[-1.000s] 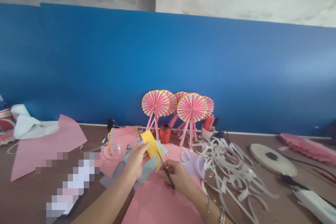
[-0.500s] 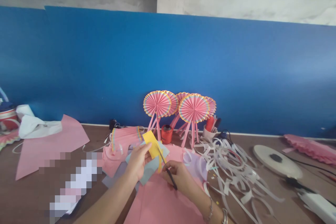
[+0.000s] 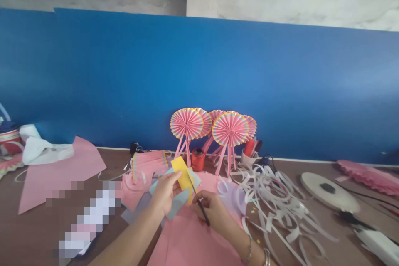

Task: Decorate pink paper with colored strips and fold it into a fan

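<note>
Pinched in my left hand (image 3: pixel 166 191) is a piece of yellow paper (image 3: pixel 180 170), held up over the pile of sheets. My right hand (image 3: pixel 212 208) grips dark-handled scissors (image 3: pixel 203 210), whose blades lie along the right side of the yellow paper. A narrow yellow strip hangs beside the blades. Under both hands spread pink paper (image 3: pixel 190 241), a light blue sheet (image 3: pixel 177 204) and a lilac sheet (image 3: pixel 232 195). Part of the scissors' handle is hidden by my fingers.
Pink pleated fans (image 3: pixel 230 129) stand behind, by a red jar (image 3: pixel 198 159). White strips (image 3: pixel 277 199) lie tangled to the right, near a pale round disc (image 3: pixel 329 192). A pink sheet (image 3: pixel 62 174) lies left. A blue panel (image 3: pixel 199 66) rises behind the table.
The yellow paper has shifted slightly to the right and down in my left hand. My right hand and the scissors look almost unmoved.
</note>
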{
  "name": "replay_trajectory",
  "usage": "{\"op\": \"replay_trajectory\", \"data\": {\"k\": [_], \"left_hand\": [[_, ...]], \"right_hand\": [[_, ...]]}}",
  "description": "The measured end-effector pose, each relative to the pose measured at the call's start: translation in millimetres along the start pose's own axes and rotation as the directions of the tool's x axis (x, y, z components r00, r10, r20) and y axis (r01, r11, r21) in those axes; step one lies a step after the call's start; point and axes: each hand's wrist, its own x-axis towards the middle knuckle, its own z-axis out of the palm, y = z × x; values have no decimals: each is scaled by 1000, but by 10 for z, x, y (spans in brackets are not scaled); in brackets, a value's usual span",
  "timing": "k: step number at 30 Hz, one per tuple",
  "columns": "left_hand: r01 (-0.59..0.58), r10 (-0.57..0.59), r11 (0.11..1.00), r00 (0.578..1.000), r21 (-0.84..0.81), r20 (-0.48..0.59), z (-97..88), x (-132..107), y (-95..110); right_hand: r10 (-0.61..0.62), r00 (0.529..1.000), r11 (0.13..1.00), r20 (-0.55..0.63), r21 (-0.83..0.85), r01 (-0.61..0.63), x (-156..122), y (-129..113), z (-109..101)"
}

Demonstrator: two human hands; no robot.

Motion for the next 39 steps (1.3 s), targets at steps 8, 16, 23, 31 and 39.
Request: {"op": "replay_trajectory", "data": {"k": [8,16,23,31,39], "left_hand": [[-1,1,1000,1000,8,2,-8,2,-22],[14,-20,997,997,81,69,50,-69,-29],[27,-31,997,997,70,69,66,-83,-13],[21,-29,996,994,85,103,41,-76,-16],[9,-36,982,990,186,139,55,-101,-36]], "right_hand": [[3,1000,1000,-14,-26,-3,10,1,-8],[4,1000,1000,-31,-10,-4,14,-1,-2],[-1,999,1000,-33,-8,1,17,6,12],[-30,998,999,-52,-12,30,0,-20,5],[-47,997,999,-56,24,49,62,70,6]]}}
